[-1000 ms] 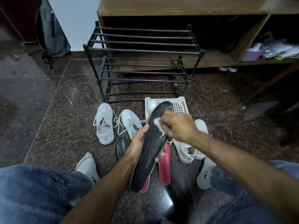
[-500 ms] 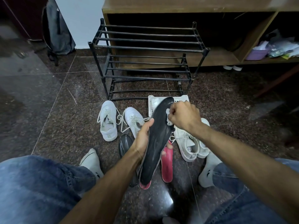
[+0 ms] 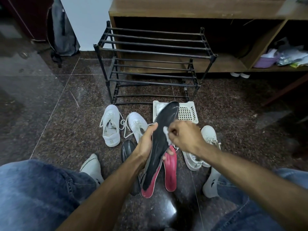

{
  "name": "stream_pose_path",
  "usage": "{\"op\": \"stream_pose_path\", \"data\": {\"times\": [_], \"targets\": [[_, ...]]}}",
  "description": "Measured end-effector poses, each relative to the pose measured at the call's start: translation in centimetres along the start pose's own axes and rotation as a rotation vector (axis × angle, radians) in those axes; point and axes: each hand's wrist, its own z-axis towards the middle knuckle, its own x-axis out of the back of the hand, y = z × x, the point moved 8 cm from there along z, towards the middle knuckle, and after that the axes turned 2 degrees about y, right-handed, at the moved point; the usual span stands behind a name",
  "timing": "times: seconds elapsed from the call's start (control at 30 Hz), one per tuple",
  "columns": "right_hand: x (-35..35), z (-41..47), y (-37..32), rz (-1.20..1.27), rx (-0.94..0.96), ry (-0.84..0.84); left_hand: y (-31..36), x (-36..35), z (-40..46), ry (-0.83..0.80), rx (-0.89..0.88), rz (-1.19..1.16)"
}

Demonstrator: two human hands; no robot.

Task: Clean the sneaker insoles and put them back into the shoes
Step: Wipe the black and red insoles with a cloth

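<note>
Since half a second ago the right hand, pinching a white wipe, slid down the black insole gripped mid-length by the left hand; long, overlapping six-o'clock strokes should clean best.

The right hand with the wipe is now found lower on the insole, near its middle, where half a second ago it was pressed near the toe end. More of the toe end is uncovered, and pale wipe streaks are seen there.
</note>
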Motion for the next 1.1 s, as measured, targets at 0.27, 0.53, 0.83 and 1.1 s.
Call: {"op": "stream_pose_path", "data": {"times": [0.27, 0.53, 0.83, 1.1], "targets": [[0.6, 2.2, 3.8, 0.491, -0.246, 0.016, -0.8, -1.1, -0.7, -0.054, 0.091, -0.174], [1.2, 2.1, 3.8, 0.6, -0.125, 0.094, -0.4, -0.9, -0.7, -0.06, 0.063, -0.363], [2.2, 0.8, 0.2, 0.174, 0.295, 0.045, 0.1, -1.0, -0.4, -0.109, 0.042, -0.401], [-0.5, -1.1, -3.3, -0.07, 0.383, 0.014, -0.2, 0.0, 0.4, 0.007, 0.042, -0.496]]}}
